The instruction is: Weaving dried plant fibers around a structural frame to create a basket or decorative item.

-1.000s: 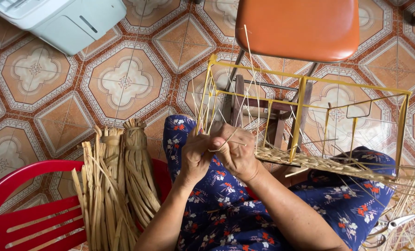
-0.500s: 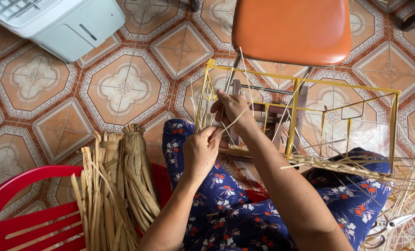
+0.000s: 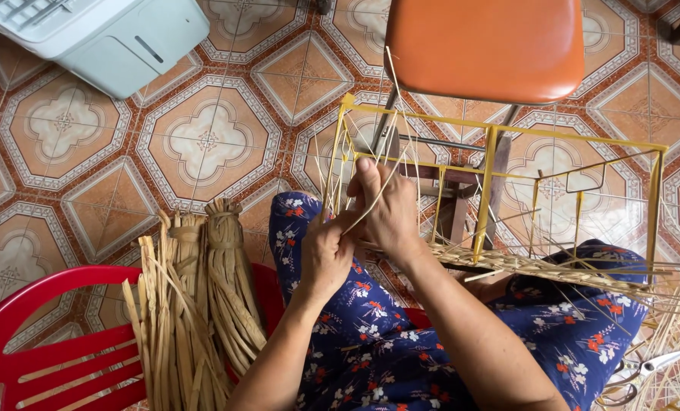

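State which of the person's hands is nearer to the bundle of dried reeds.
Left. The left hand sits just right of the bundle of dried reeds; the right hand is farther off, at the yellow frame.

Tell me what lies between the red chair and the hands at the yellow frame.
In the head view, bundles of dried straw strips stand between the red chair and the left hand; the right hand is beyond.

Single view, head-worn camera. Looks steeply down over own lap, close range. Forearms enter from bottom edge; left hand (image 3: 326, 255) and right hand (image 3: 389, 213) at frame centre. Tiled floor (image 3: 203, 144) fills upper half. Orange chair seat (image 3: 485, 46) at top edge.
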